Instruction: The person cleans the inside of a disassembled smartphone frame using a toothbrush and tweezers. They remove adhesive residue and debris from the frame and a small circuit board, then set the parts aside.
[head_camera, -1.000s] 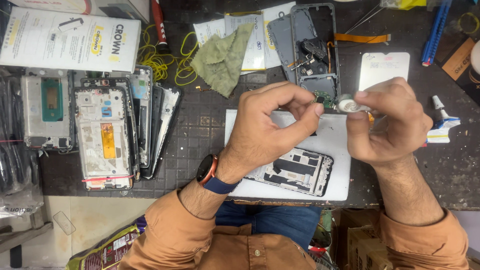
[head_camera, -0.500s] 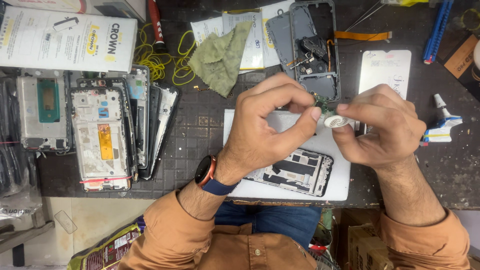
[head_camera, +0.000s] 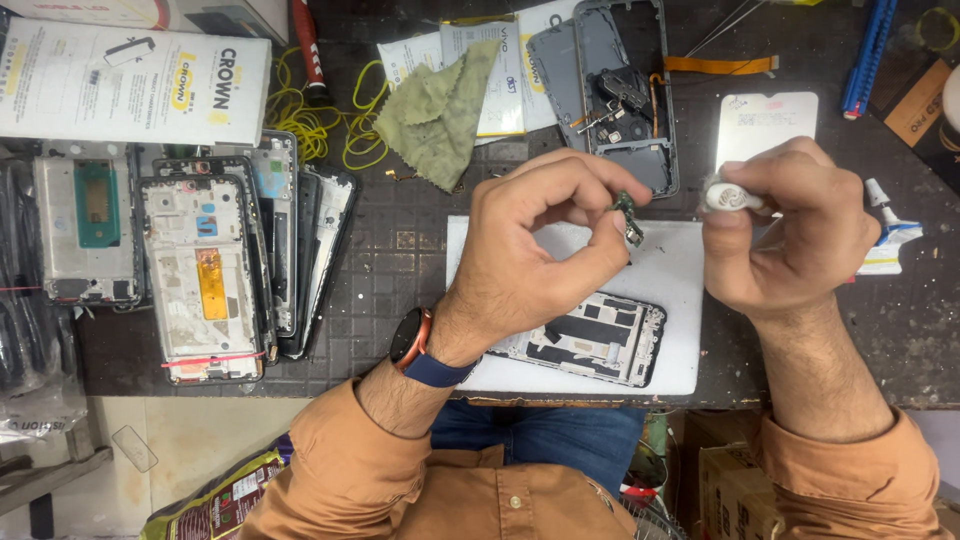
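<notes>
Drawn apart since half a second ago: left hand and right hand, then nearly touching at the fingertips, now with a clear gap between them. Left thumb and forefinger pinched on a small green circuit board, held tilted above the white mat, just off its upper edge. Right fingers curled tight around a small white roll, gripped between thumb and forefinger, level with the board and near it, not touching. Below the left hand, on the mat, a stripped phone frame, lying flat. Behind, an opened phone back with loose parts inside, beside a green cloth. Far left, a stack of bare phone frames. On the left wrist, a dark watch.
</notes>
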